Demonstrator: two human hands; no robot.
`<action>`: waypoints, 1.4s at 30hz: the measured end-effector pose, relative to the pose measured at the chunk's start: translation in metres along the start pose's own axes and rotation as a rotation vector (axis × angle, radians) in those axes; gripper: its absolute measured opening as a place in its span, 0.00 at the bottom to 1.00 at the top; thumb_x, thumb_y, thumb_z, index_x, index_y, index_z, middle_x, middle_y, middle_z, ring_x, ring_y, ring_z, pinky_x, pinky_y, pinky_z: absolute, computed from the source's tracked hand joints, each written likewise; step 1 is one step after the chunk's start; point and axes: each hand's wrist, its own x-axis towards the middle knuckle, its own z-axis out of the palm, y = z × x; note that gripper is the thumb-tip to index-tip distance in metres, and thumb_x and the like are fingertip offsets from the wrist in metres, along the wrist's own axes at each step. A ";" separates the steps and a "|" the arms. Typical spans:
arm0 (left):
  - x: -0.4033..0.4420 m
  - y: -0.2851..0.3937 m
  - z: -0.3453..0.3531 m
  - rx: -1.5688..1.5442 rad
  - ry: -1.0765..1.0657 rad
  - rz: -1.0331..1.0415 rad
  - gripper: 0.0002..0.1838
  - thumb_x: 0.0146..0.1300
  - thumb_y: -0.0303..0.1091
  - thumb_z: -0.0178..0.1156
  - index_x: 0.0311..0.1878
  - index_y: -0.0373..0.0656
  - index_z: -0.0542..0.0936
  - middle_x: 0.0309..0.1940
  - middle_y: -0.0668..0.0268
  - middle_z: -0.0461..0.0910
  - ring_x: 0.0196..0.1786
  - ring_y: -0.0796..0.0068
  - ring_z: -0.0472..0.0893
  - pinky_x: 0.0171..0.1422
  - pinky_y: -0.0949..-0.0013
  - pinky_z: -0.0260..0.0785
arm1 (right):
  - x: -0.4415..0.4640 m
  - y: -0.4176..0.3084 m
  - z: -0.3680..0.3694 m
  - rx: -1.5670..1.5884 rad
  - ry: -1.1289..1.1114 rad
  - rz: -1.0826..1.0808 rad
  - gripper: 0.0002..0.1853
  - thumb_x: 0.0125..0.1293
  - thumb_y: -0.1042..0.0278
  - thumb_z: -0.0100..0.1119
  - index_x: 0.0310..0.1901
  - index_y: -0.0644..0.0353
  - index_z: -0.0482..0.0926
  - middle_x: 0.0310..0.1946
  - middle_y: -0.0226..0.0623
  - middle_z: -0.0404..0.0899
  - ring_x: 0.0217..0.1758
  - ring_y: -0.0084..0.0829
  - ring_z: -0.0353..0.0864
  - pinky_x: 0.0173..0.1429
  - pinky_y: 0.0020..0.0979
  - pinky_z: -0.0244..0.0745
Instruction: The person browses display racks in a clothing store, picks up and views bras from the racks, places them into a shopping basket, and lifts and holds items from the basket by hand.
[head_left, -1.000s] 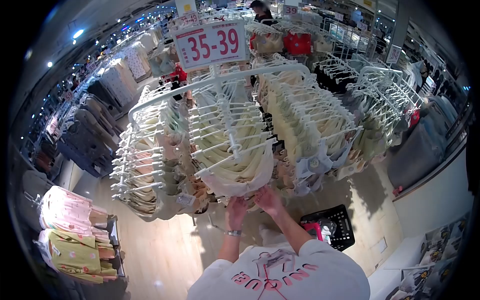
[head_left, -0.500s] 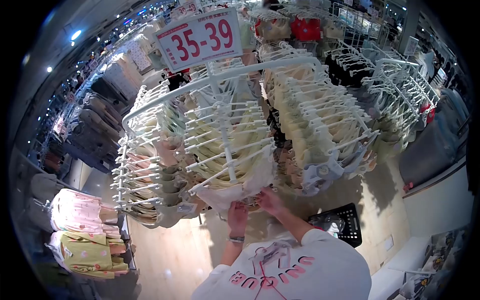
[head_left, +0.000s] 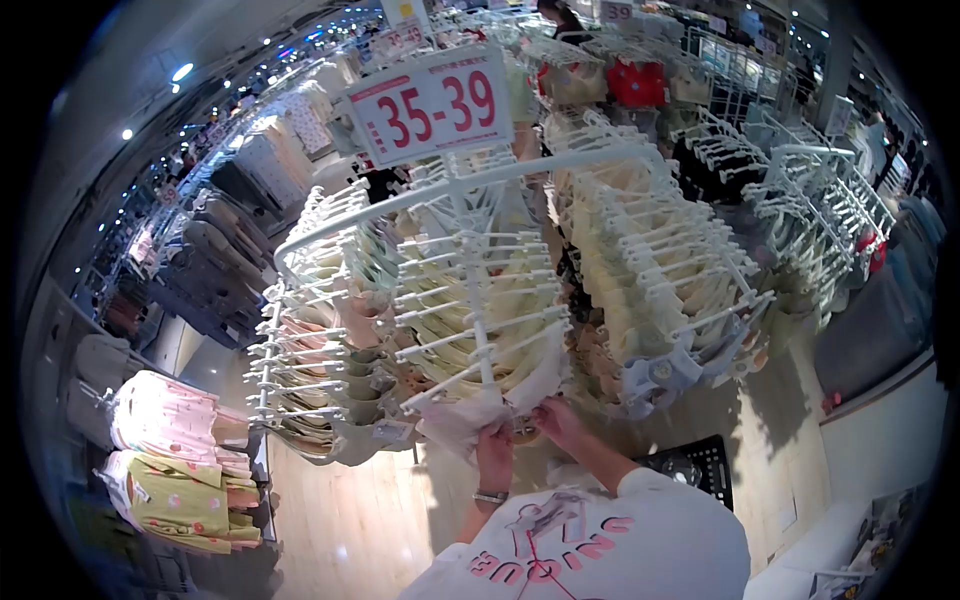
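Observation:
A pale pink garment [head_left: 455, 422] hangs at the front of the middle row on a white rack [head_left: 400, 203]. Its lower edge is between my hands. My left hand [head_left: 495, 450], with a bracelet at the wrist, has its fingers closed at that edge. Just to the right, my right hand [head_left: 562, 422] pinches the same garment's lower right part. Behind it hang several pale yellow-green garments [head_left: 450, 345] on white hangers. A sign reading 35-39 [head_left: 435, 105] stands above the rack.
Rows of garments [head_left: 655, 370] hang to the right and left. A black basket [head_left: 712, 465] sits on the floor at my right. Pink clothes [head_left: 165, 415] and green clothes [head_left: 180, 500] hang at the lower left. A person [head_left: 562, 18] is at the far back.
The view has shifted, and the basket is more covered by my right sleeve. The garment's lower edge is now bunched and folded between my hands, where it earlier hung smoothly.

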 end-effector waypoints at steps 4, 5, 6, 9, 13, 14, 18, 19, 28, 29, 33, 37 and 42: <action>0.004 -0.005 -0.008 0.046 0.016 0.029 0.10 0.61 0.33 0.55 0.46 0.46 0.74 0.39 0.71 0.77 0.42 0.79 0.74 0.46 0.72 0.66 | -0.010 0.000 0.011 -0.033 0.007 -0.022 0.04 0.63 0.69 0.54 0.39 0.56 0.73 0.31 0.33 0.77 0.33 0.26 0.75 0.35 0.27 0.69; 0.002 -0.006 -0.011 0.064 0.008 0.035 0.10 0.62 0.32 0.55 0.46 0.46 0.74 0.40 0.71 0.77 0.42 0.79 0.75 0.45 0.73 0.67 | -0.014 0.003 0.010 -0.047 0.020 -0.021 0.04 0.63 0.68 0.54 0.39 0.56 0.73 0.31 0.32 0.77 0.33 0.26 0.75 0.35 0.27 0.69; -0.001 -0.005 -0.013 0.072 0.003 0.030 0.10 0.62 0.32 0.55 0.46 0.45 0.74 0.40 0.71 0.77 0.42 0.79 0.75 0.45 0.73 0.67 | -0.017 0.004 0.008 -0.054 0.028 -0.020 0.05 0.63 0.67 0.55 0.39 0.56 0.74 0.31 0.32 0.77 0.33 0.25 0.76 0.34 0.26 0.69; -0.005 -0.002 -0.018 0.100 -0.019 0.026 0.09 0.63 0.31 0.54 0.47 0.45 0.74 0.41 0.70 0.78 0.42 0.79 0.76 0.46 0.74 0.67 | -0.023 0.005 0.001 -0.067 0.049 -0.024 0.07 0.64 0.64 0.55 0.40 0.56 0.75 0.31 0.29 0.78 0.33 0.21 0.77 0.32 0.24 0.68; -0.020 0.003 -0.006 0.183 -0.029 0.043 0.09 0.64 0.31 0.54 0.47 0.44 0.74 0.41 0.69 0.78 0.44 0.79 0.76 0.46 0.74 0.67 | -0.045 0.010 -0.003 -0.125 0.065 -0.017 0.08 0.65 0.61 0.55 0.41 0.54 0.76 0.32 0.25 0.78 0.33 0.19 0.75 0.35 0.22 0.66; -0.025 0.006 -0.002 0.223 -0.031 0.048 0.10 0.64 0.31 0.54 0.47 0.44 0.74 0.42 0.69 0.78 0.44 0.79 0.76 0.46 0.74 0.67 | -0.049 0.013 -0.002 -0.150 0.058 -0.017 0.09 0.65 0.60 0.55 0.41 0.54 0.76 0.33 0.25 0.78 0.34 0.18 0.74 0.36 0.21 0.66; -0.034 0.010 -0.013 0.227 -0.064 0.058 0.09 0.65 0.32 0.52 0.47 0.43 0.73 0.44 0.69 0.78 0.46 0.79 0.76 0.46 0.75 0.66 | -0.060 0.028 -0.009 -0.162 0.062 0.049 0.13 0.66 0.60 0.54 0.47 0.57 0.76 0.36 0.27 0.78 0.35 0.19 0.73 0.39 0.24 0.67; -0.036 0.012 -0.019 0.235 -0.099 0.072 0.08 0.65 0.32 0.52 0.46 0.43 0.73 0.44 0.68 0.78 0.46 0.79 0.76 0.46 0.76 0.66 | -0.059 0.033 -0.016 -0.152 0.044 0.069 0.13 0.66 0.60 0.54 0.48 0.58 0.76 0.36 0.27 0.78 0.35 0.19 0.72 0.39 0.24 0.67; -0.021 0.006 -0.038 0.268 -0.049 0.058 0.07 0.65 0.33 0.53 0.43 0.43 0.74 0.38 0.67 0.80 0.40 0.78 0.77 0.39 0.75 0.64 | -0.166 -0.020 0.134 -1.075 -0.558 -0.077 0.17 0.70 0.62 0.49 0.55 0.61 0.72 0.50 0.35 0.73 0.52 0.29 0.72 0.58 0.30 0.65; -0.016 0.004 -0.046 0.294 -0.053 0.055 0.07 0.65 0.33 0.53 0.43 0.43 0.75 0.38 0.67 0.80 0.39 0.79 0.76 0.40 0.75 0.64 | -0.183 -0.031 0.164 -1.202 -0.759 -0.125 0.17 0.70 0.63 0.49 0.56 0.61 0.71 0.53 0.37 0.72 0.55 0.31 0.71 0.60 0.32 0.64; -0.019 0.002 -0.040 0.284 0.037 0.024 0.06 0.64 0.33 0.55 0.43 0.44 0.74 0.37 0.68 0.79 0.38 0.79 0.76 0.38 0.75 0.64 | -0.248 -0.021 0.272 -0.607 -1.660 -0.027 0.22 0.67 0.66 0.53 0.60 0.63 0.66 0.57 0.43 0.68 0.60 0.41 0.67 0.65 0.38 0.59; -0.032 0.005 -0.024 0.262 0.032 0.002 0.07 0.63 0.35 0.56 0.43 0.46 0.73 0.36 0.69 0.79 0.39 0.78 0.76 0.39 0.75 0.64 | -0.263 -0.007 0.307 -0.425 -1.947 0.054 0.22 0.67 0.66 0.53 0.60 0.63 0.66 0.57 0.43 0.68 0.60 0.41 0.67 0.65 0.38 0.59; -0.038 0.003 -0.030 0.287 -0.004 0.002 0.07 0.64 0.36 0.56 0.42 0.47 0.73 0.36 0.69 0.79 0.39 0.78 0.76 0.39 0.75 0.64 | -0.264 -0.002 0.313 -0.421 -2.005 0.040 0.22 0.67 0.66 0.53 0.60 0.63 0.66 0.56 0.43 0.68 0.60 0.41 0.67 0.65 0.38 0.59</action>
